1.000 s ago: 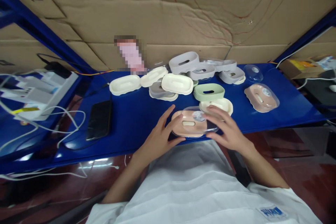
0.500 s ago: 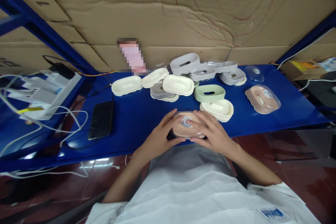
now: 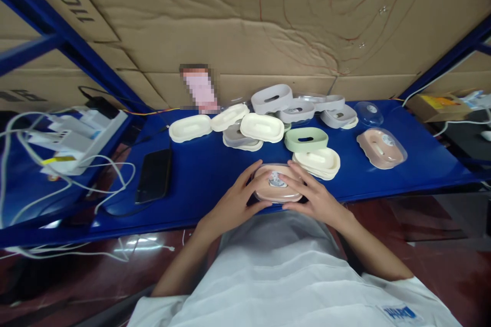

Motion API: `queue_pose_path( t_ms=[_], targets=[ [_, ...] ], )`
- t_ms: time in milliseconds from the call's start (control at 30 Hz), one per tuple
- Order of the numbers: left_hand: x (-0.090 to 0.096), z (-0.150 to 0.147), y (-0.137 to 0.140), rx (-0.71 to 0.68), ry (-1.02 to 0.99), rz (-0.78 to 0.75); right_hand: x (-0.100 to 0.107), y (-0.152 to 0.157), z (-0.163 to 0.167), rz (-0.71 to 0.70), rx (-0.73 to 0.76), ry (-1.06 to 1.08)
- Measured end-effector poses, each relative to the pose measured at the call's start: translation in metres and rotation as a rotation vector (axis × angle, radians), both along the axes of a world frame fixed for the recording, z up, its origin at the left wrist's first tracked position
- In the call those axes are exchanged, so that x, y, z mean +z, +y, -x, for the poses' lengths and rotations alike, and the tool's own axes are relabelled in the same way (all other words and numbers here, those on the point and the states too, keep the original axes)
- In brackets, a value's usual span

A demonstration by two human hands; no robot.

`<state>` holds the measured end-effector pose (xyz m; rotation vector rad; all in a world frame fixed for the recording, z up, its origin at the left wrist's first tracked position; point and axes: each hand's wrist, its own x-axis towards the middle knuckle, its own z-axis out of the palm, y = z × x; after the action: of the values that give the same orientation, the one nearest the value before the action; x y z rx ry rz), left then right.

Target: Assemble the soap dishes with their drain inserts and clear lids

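At the table's front edge I hold a pink soap box [image 3: 276,194] with a clear lid between both hands. A round sticker [image 3: 275,179] sits on top of the lid. My left hand [image 3: 242,195] grips the left side, with its thumb along the near edge and its fingers over the top. On the opposite side, my right hand [image 3: 311,193] holds the box the same way, one finger by the sticker. Close beyond my right hand are stacked cream trays [image 3: 317,160] and a green box body [image 3: 306,140]. A second pink soap box [image 3: 381,148] with a clear lid stands to the right.
Cream trays [image 3: 191,127] and grey box bodies [image 3: 272,99] lie along the back. A loose clear lid [image 3: 369,113] is at the back right. On the left are a black phone [image 3: 154,175] and a power strip [image 3: 102,138] with tangled white cables. Cardboard [image 3: 215,25] walls the back.
The camera view has shifted slightly, so the scene sits a little lower in the picture. Both hands keep their hold on the pink soap box, with barely any finger movement.
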<state>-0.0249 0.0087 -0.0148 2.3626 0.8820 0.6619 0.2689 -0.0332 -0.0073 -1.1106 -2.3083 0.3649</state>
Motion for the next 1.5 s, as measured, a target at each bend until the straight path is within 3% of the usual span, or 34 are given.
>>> queue_pose_path(
  t_ms=[167,400,633,833,1033,1100,1167,1300,1400,1500],
  targets=[
    [0.0,0.0,0.0,-0.004,0.013,0.01,0.004,0.002,-0.007,-0.004,0.026,-0.064],
    [0.003,0.0,0.001,-0.016,-0.018,-0.004,-0.007,0.004,-0.01,-0.012,-0.01,-0.075],
    [0.0,0.002,0.001,0.004,-0.094,0.011,-0.004,0.002,-0.007,-0.108,-0.001,-0.105],
    [0.001,0.001,0.001,0.012,-0.057,0.021,0.0,0.004,-0.006,-0.054,0.001,-0.111],
    [0.008,0.001,-0.002,-0.007,-0.051,-0.004,-0.004,0.001,-0.017,-0.215,0.017,-0.062],
    [0.01,0.001,-0.003,0.002,-0.078,-0.007,0.002,-0.002,-0.031,-0.307,-0.075,-0.064],
    [0.012,0.001,-0.004,0.003,-0.081,0.004,0.014,-0.005,-0.057,-0.418,-0.284,-0.073],
    [0.014,0.001,-0.005,-0.007,-0.024,0.016,0.032,-0.005,-0.149,-0.548,-0.948,-0.167],
    [0.014,0.001,-0.005,-0.002,0.001,0.002,0.021,-0.003,-0.234,-0.54,-1.327,-0.157],
    [0.013,0.0,-0.005,-0.002,0.022,-0.007,-0.008,-0.005,-0.292,-0.419,-1.481,-0.118]
  ],
)
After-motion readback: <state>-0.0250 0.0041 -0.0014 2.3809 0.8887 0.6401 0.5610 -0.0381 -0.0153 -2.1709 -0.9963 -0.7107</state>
